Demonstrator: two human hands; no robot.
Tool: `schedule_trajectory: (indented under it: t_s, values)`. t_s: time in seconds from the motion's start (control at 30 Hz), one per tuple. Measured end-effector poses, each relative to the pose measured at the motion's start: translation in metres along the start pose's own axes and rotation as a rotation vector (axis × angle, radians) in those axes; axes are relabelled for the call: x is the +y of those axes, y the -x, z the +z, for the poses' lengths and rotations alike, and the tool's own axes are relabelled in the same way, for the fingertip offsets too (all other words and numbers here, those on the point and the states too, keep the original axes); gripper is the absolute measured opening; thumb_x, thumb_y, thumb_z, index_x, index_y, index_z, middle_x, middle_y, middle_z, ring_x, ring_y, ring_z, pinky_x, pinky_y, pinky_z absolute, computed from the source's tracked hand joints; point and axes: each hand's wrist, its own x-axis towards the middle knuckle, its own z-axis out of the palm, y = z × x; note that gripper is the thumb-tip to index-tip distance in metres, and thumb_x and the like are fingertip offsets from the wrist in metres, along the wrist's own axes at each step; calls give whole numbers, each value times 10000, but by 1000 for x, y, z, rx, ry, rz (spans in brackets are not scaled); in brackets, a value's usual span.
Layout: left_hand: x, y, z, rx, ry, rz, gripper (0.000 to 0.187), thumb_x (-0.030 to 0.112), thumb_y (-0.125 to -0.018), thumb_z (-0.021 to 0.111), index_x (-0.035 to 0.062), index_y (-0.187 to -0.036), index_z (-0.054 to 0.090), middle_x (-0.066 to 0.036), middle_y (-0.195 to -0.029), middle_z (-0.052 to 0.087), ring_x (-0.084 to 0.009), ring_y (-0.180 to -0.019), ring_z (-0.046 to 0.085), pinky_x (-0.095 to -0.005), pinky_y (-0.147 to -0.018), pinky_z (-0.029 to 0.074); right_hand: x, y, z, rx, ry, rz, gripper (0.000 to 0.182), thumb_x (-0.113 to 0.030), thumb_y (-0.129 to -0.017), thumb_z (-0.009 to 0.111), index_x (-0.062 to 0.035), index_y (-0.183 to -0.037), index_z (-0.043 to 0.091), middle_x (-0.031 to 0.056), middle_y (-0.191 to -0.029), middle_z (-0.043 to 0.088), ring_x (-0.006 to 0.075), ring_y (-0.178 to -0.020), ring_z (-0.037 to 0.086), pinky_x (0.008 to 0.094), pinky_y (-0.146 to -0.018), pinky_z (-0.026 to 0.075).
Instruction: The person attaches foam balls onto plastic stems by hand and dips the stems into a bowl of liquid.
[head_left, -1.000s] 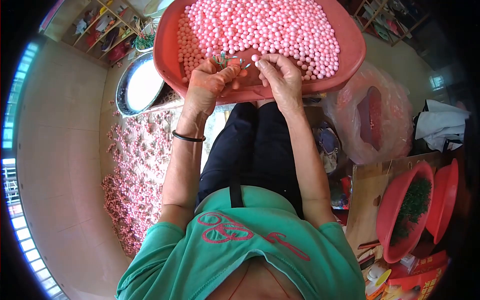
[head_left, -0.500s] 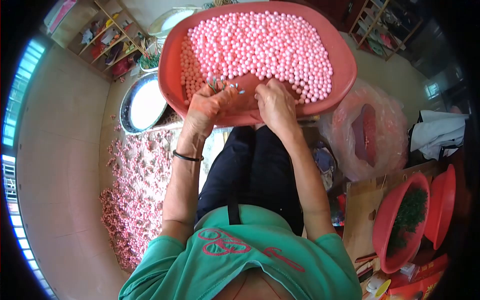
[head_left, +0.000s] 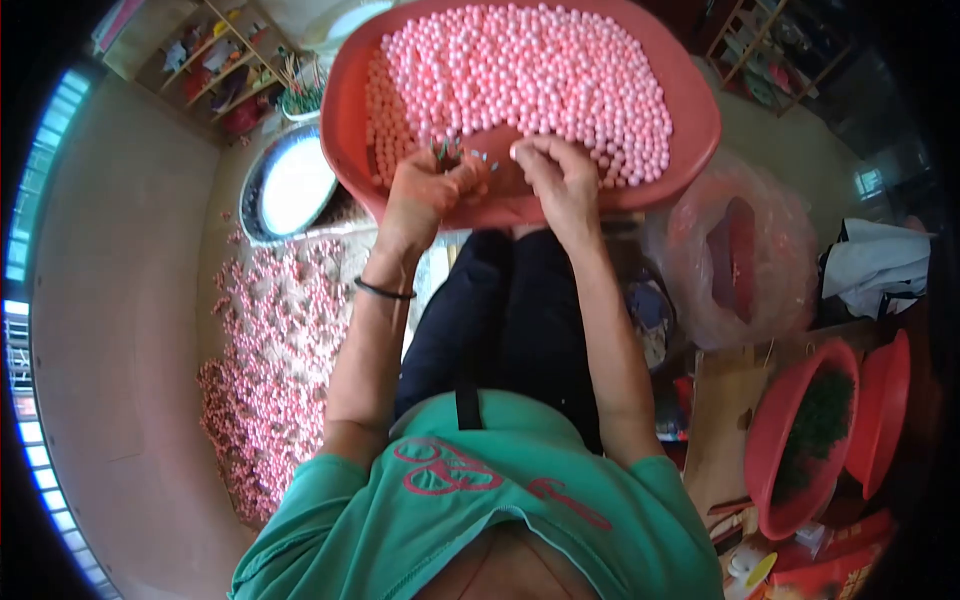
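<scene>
A large red plastic tub in front of me holds a wide bed of pink beads, with a bare patch of its floor at the near side. Over that patch, on the left, my left hand is closed around a small bunch of thin green stems; pale bluish tips stick out toward the right. My right hand is just right of it, thumb and finger pinched on what looks like one pale pink bead. A gap separates the two hands.
Left of the tub stands a dark-rimmed basin with white contents. Many pink-beaded stems cover the floor at left. On the right are a clear plastic bag, a red basin with green stems, and a cardboard box.
My view has shifted a little, so the tub sits higher. My right hand's fingers have turned, and a pale bead now shows at their tips. My left hand keeps the stems.
</scene>
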Motion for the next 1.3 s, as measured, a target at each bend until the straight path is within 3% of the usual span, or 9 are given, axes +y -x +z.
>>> schedule_trajectory:
  t_s: [0.1,0.47,0.7,0.8,1.0,1.1,1.3]
  values:
    - [-1,1,3,45,-55,20,112,87,-855,688,-8,-864,629,-37,-738,642,-83,-621,566,-209,-581,458,-3,6,7,28,-210,21,158,-128,-887,662,23,-931,678,7,-814,657,37,-715,542,212,-644,449]
    - [-4,0,7,30,-119,44,142,59,-826,706,-43,-823,607,-43,-700,612,-81,-594,536,-218,-512,424,5,5,9,-28,-62,-111,138,-129,-879,673,4,-914,682,28,-804,661,68,-717,572,232,-640,452]
    - [-5,1,8,17,-158,56,150,95,-832,700,-32,-830,620,-32,-697,615,-81,-604,545,-216,-543,431,7,6,6,-52,8,-139,121,-112,-851,693,2,-890,684,59,-804,673,102,-722,600,260,-651,469]
    - [-7,0,6,26,-205,27,155,141,-836,702,0,-862,644,-21,-712,629,-78,-627,560,-211,-595,451,6,7,5,-83,58,-126,139,-128,-878,677,-7,-944,689,14,-848,676,58,-775,584,223,-699,468]
    - [-9,-1,4,21,-197,46,137,132,-842,698,6,-862,647,-30,-709,636,-84,-617,567,-214,-582,460,8,7,7,-81,37,-133,139,-133,-874,682,-8,-937,689,12,-837,674,61,-762,581,225,-696,467]
    - [-7,0,4,1,-160,68,122,109,-846,690,-6,-839,649,-38,-691,636,-87,-597,567,-215,-555,460,3,7,8,-62,10,-125,122,-111,-850,694,7,-869,674,69,-805,678,127,-748,615,283,-693,481]
    - [-14,-5,7,22,-129,79,108,80,-847,683,-19,-816,654,-48,-679,643,-92,-586,578,-212,-536,462,10,9,17,21,74,-220,88,-98,-833,689,-18,-825,653,73,-778,666,167,-730,627,310,-685,477]
